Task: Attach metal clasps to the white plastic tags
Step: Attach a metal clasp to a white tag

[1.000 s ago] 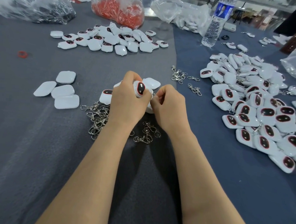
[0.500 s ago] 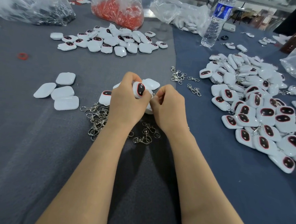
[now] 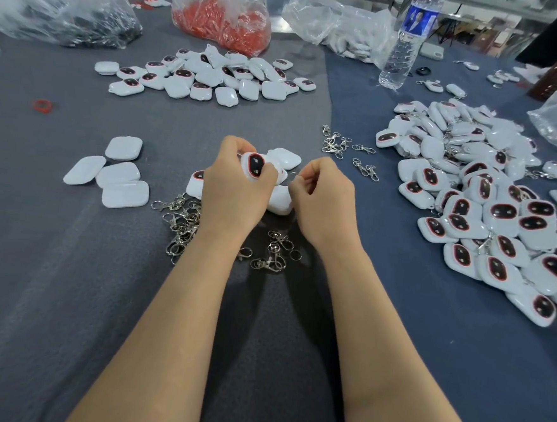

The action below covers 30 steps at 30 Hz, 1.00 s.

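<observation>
Bench (image 3: pixel 67 295), centre: my left grip (image 3: pixel 235 194) was clamped on a white tag (image 3: pixel 255 165), dark red-rimmed face up, just above the gray cloth. My right grip (image 3: pixel 323 204), fingers curled tight, pinched a thin clasp ring (image 3: pixel 292 175) beside the tag's edge. The ring was mostly hidden, so contact w/ the tag was unclear. Loose metal clasps (image 3: pixel 184 224) lay under both wrists. Four blank tags (image 3: pixel 118 175) sat to the left and a big heap of tags (image 3: pixel 488 205) to the right. Another pile (image 3: pixel 207 74) lay farther back, near a bag of red parts (image 3: pixel 224 19) & a water bottle (image 3: pixel 404 45).
</observation>
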Motion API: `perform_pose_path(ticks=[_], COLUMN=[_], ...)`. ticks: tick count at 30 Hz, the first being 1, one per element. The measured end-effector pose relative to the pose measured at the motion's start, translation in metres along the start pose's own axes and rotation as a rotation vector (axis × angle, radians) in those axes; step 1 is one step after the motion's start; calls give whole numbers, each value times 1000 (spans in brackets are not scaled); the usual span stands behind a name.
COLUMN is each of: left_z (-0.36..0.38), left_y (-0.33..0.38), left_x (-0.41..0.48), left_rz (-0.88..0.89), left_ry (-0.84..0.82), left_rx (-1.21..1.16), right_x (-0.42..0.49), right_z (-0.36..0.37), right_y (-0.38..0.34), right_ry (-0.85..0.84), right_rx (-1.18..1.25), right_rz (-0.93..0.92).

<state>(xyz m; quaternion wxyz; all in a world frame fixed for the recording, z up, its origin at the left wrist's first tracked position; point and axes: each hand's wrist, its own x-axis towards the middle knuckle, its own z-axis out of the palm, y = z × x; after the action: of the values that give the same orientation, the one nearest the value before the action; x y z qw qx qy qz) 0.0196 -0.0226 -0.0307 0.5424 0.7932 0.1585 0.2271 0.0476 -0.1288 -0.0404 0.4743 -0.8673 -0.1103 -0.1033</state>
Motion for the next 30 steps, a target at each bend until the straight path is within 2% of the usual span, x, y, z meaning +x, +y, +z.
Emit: perform_pose_path(ticks=[7,12,19,30], left_z=[-1,2,3,3], left_y=[6,3,-4,0], left_x=[-3,-1,0,-3], left_rz=[-13,75,225,300], left_ry=[-90,-179,-124,-97], left_rx=[-45,86,182,327], right_x=[2,2,0,-2], right_z=[-4,-5,-5,-4], right_y=[-4,-5,-7,-9], right_ry=[29,18,-16,-8], right_rx=[118,140,182,105], right_rz=[39,39,-9,-121])
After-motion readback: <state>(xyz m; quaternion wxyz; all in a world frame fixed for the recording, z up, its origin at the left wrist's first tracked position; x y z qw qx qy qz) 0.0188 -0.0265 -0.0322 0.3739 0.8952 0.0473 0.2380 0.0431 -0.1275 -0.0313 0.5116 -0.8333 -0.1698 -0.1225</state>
